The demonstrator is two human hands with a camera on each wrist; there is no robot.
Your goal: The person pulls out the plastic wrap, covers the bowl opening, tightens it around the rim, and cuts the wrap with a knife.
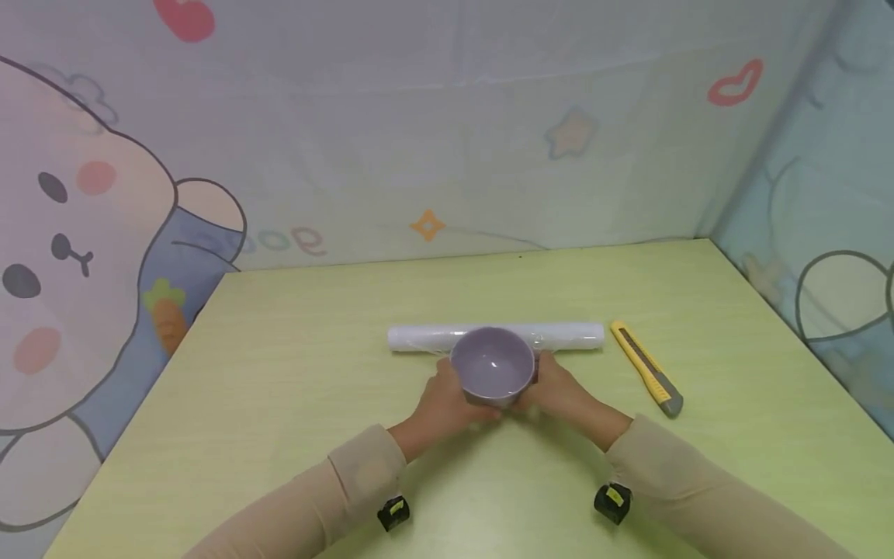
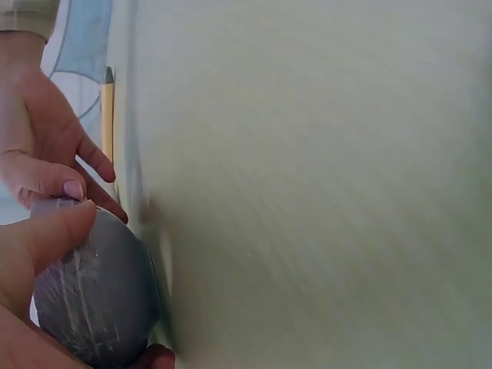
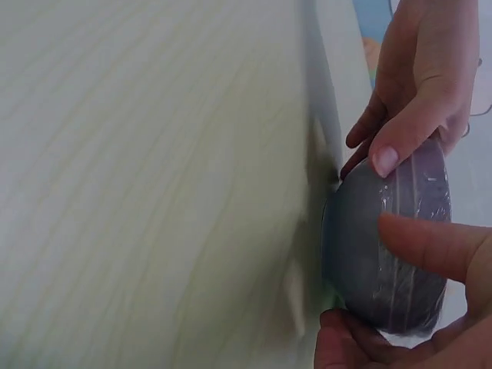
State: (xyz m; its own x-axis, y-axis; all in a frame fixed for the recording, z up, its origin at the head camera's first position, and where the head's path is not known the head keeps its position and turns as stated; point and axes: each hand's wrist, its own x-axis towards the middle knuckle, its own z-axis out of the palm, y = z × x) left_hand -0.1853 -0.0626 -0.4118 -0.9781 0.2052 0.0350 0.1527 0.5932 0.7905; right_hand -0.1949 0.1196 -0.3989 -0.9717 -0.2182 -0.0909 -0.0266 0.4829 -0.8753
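Purple bowl (image 1: pixel 492 363) is just in front of the white roll (image 1: pixel 567 337), opening toward the head camera, crinkled clear film (image 3: pixel 419 192) on its side; left hand (image 1: pixel 450 404) and right hand (image 1: pixel 559 388) grip it from 2 sides, thumbs on the wall, fingers curled beneath, likely for steadiness and to pin the film. Yellow cutter (image 1: pixel 646 369) lies right of the roll, probably to stay clear of both hands.

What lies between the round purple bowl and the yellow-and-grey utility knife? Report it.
The right hand, then bare yellow-green tabletop, as the head view shows.
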